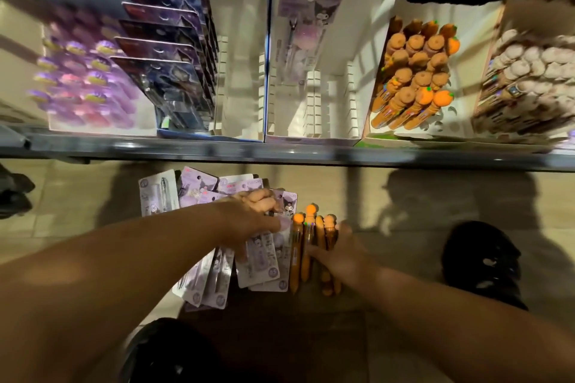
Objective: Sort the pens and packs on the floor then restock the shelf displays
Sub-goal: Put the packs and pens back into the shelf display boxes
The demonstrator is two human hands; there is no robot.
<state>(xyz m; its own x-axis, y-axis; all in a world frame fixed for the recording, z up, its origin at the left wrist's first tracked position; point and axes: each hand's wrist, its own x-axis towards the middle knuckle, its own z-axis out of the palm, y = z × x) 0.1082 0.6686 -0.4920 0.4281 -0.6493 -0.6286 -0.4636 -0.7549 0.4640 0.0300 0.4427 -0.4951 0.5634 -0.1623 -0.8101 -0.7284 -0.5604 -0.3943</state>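
Purple packs (217, 274) and orange pens (300, 246) lay side by side on the tiled floor (389, 227), below the shelf (280, 154).
Left hand (249, 221), forearm angled in from lower left, covered the fanned packs, fingers curled round the top pack (264, 246); right hand (342, 255) rested on the pens just beside, fingers extended, grasping nothing.
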